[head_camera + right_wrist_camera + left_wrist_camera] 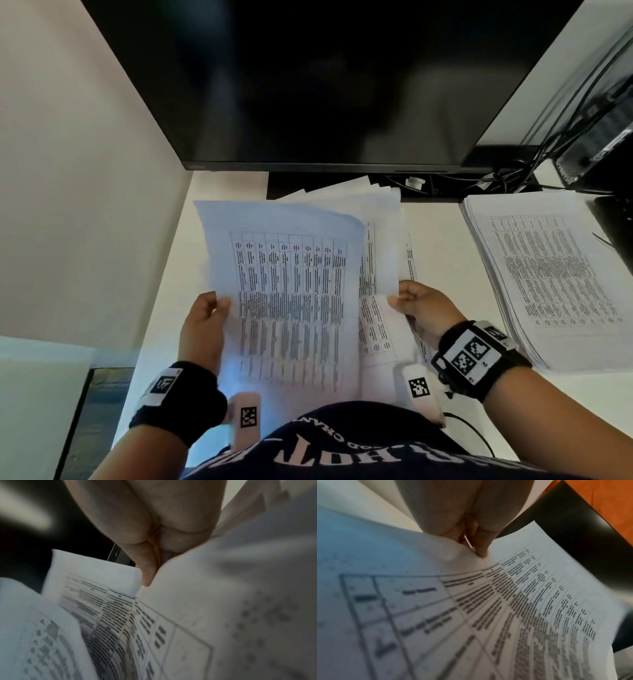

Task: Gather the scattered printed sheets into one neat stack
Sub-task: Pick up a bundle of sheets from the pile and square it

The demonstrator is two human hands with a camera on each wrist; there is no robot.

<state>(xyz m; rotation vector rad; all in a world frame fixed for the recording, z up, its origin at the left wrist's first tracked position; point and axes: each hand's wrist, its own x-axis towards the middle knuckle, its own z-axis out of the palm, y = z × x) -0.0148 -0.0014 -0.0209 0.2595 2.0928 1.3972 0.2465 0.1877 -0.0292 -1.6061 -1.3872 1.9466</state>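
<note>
I hold a loose bundle of printed sheets (291,301) tilted up in front of me above the white desk (442,240). My left hand (205,318) grips its left edge, thumb on the top sheet (505,601). On the other side my right hand (416,303) pinches the right edge, where lower sheets (102,601) fan out unevenly. The pages carry tables of small text. More white sheets (346,192) lie on the desk behind the bundle, partly under the monitor. A thick stack of printed sheets (548,274) lies on the desk to the right.
A large black monitor (325,85) hangs over the back of the desk. Cables (507,174) and a dark box (596,144) crowd the back right corner. A pale wall (85,171) borders the left side. My torso in a dark shirt (342,445) is against the front edge.
</note>
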